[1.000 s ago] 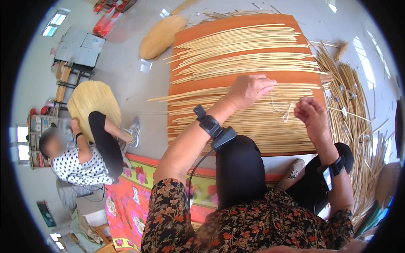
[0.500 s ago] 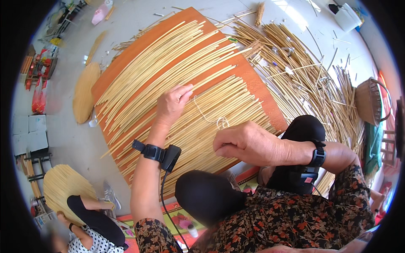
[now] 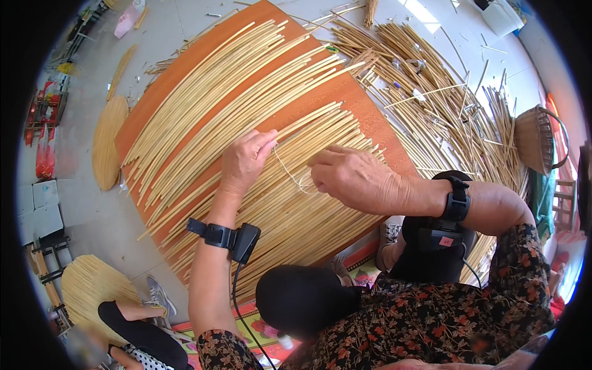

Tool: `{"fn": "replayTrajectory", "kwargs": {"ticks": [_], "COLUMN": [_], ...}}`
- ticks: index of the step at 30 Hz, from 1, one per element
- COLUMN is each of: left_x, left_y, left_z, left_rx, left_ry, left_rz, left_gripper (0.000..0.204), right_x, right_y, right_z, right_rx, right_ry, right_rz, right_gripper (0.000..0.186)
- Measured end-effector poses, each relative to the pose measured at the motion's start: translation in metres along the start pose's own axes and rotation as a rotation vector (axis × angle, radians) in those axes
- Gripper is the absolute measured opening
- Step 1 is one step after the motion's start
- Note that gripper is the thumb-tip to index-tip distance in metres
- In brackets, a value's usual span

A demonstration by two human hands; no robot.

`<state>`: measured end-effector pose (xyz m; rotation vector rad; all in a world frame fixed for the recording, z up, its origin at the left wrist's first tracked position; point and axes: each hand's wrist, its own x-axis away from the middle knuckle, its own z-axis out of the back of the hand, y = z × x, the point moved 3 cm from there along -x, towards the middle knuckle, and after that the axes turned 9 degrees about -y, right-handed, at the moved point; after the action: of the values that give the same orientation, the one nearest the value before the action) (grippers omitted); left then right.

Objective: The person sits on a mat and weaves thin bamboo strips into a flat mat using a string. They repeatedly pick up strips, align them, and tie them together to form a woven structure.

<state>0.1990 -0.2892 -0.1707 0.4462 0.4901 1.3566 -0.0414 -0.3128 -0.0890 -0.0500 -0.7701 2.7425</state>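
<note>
My left hand [image 3: 245, 159] is closed in a pinch over the near bundle of straw-coloured stalks [image 3: 290, 213]. A thin white string [image 3: 285, 165] runs from its fingertips down in a slack curve toward my right hand [image 3: 354, 177]. That hand is bent at the wrist with its fingers pinched on the string near its looped part. Its fingertips are partly hidden behind the hand. Beneath both hands, the stalks lie side by side in a broad slanting layer on a reddish-brown board [image 3: 385, 132]. Further rows of stalks [image 3: 203, 98] lie farther up the board.
Loose stalks [image 3: 431, 117] are heaped on the floor at the right, near a woven basket [image 3: 535, 140]. An oval woven mat [image 3: 110, 145] lies left of the board. At lower left another person sits beside a fan-shaped stalk mat [image 3: 92, 287]. My knees [image 3: 308, 300] border the board's near edge.
My right hand has moved up and slightly left, close to the string's loop, and the string now spans both hands. My left hand stays pinched. The whole view has shifted slightly.
</note>
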Motion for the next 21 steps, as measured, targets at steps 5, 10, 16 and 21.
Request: {"fn": "replayTrajectory", "kwargs": {"ticks": [5, 10, 16, 21], "left_x": [0.000, 0.000, -0.001, 0.001], "left_y": [-0.001, 0.003, 0.004, 0.004], "left_z": [0.000, 0.003, 0.003, 0.003], "left_rx": [0.026, 0.015, -0.007, 0.002], "left_ry": [-0.005, -0.008, 0.005, 0.024], "left_rz": [0.014, 0.021, -0.008, -0.012], "left_gripper": [0.020, 0.020, 0.018, 0.019], "right_x": [-0.007, -0.008, -0.017, -0.037], "right_y": [0.020, 0.036, 0.056, 0.081], "right_z": [-0.003, -0.010, -0.007, -0.006], "right_rx": [0.071, 0.026, 0.173, -0.007], "right_ry": [0.001, -0.111, -0.016, 0.040], "right_rz": [-0.048, -0.152, -0.066, -0.075], "right_gripper": [0.012, 0.012, 0.015, 0.009]}}
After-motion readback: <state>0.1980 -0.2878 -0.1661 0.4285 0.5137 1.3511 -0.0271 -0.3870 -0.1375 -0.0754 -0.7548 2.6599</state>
